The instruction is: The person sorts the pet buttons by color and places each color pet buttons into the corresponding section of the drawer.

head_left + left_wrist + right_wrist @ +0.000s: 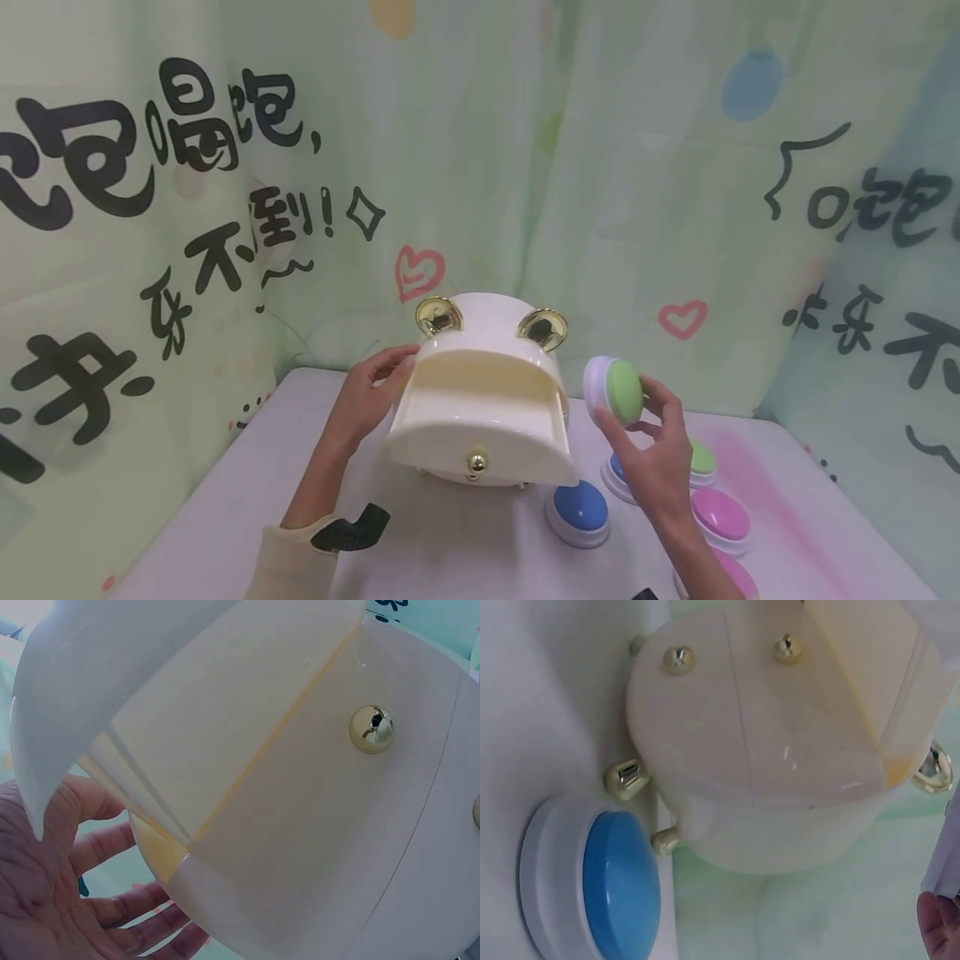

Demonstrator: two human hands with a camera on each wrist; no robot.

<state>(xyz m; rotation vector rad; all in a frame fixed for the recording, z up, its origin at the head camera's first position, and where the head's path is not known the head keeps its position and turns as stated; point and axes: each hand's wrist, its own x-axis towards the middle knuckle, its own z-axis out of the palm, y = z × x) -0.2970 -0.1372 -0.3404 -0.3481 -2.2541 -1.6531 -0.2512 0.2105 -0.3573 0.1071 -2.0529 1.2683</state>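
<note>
Fingers of the right hand [660,457] are clamped round a green button [624,393], which I see held up in the air just right of the white box [491,315]. On the left hand [366,402] I see the fingers spread apart along the box's left side; whether they all touch it, I can't quite tell. The drawer [472,442] stands pulled out, and a blue button [581,506] sits on the table [217,517] near the box.

Got a pale green fabric backdrop [637,200] wrapping around the far corners of a whitish tabletop [232,492], with big black Chinese lettering [221,254] and red hearts [420,273].
</note>
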